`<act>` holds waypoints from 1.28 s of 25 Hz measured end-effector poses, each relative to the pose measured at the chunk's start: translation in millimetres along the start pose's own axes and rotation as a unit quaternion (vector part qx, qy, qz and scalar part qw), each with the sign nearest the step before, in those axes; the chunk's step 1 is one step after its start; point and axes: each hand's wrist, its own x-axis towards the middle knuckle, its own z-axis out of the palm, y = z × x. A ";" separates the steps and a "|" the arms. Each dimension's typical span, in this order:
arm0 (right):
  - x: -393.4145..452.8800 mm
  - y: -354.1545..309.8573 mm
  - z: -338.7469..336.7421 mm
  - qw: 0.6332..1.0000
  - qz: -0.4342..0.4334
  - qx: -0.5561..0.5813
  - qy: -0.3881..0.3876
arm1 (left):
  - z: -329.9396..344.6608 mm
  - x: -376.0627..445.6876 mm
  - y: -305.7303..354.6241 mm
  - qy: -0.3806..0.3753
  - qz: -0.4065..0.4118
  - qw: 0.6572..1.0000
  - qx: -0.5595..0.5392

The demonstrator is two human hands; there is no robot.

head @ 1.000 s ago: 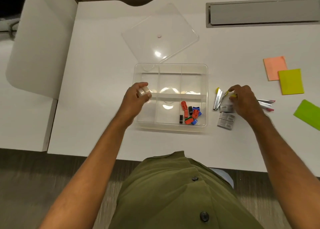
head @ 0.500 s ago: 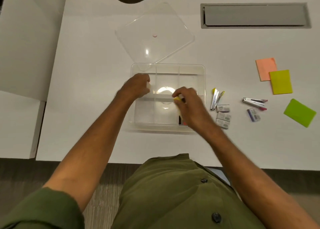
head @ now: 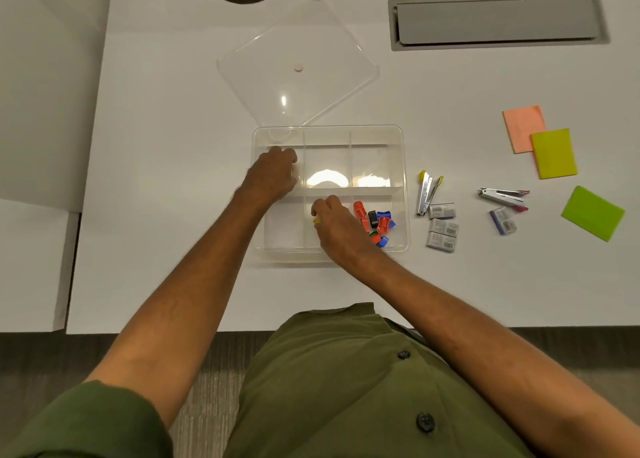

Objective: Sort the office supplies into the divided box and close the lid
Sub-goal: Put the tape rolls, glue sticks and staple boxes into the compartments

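The clear divided box (head: 405,167) sits mid-desk, its clear lid (head: 311,42) lying flat behind it. My left hand (head: 273,175) is down in the far-left compartment, closed around a clear tape roll (head: 296,177) of which only a pale edge shows. My right hand (head: 334,225) is in the near-middle compartment, fingers closed on a small yellow-tipped item (head: 316,220) that is mostly hidden. Several small red, blue and black pieces (head: 377,222) lie in the near-right compartment.
Right of the box lie yellow-tipped staplers (head: 425,194), grey staple boxes (head: 443,229), a silver stapler (head: 502,196) and a blue staple box (head: 502,220). Farther right are orange (head: 521,125), yellow (head: 554,153) and green (head: 592,213) sticky pads. A grey cable hatch (head: 495,21) is at the back.
My right hand lifted a yellow-tipped item from beside the box and carried it left into the near-middle compartment. My left hand moved the tape roll into the far-left compartment.
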 end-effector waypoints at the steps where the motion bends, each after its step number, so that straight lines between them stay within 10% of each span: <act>1: 0.6 1.4 1.8 1.000 -0.004 -0.003 -0.007 | -0.2 -1.5 0.0 0.005 0.001 1.000 -0.002; 23: -130.6 158.4 -92.4 0.964 0.033 0.200 0.174 | 7.6 -12.9 2.8 0.072 0.014 0.997 0.016; 28: -144.2 238.7 -114.7 0.963 0.101 0.115 0.222 | 8.4 -41.5 67.0 0.237 0.016 0.971 -0.027; 32: -138.7 276.0 -118.4 0.980 0.123 0.012 0.158 | 50.0 -71.6 183.7 0.210 0.137 0.966 -0.062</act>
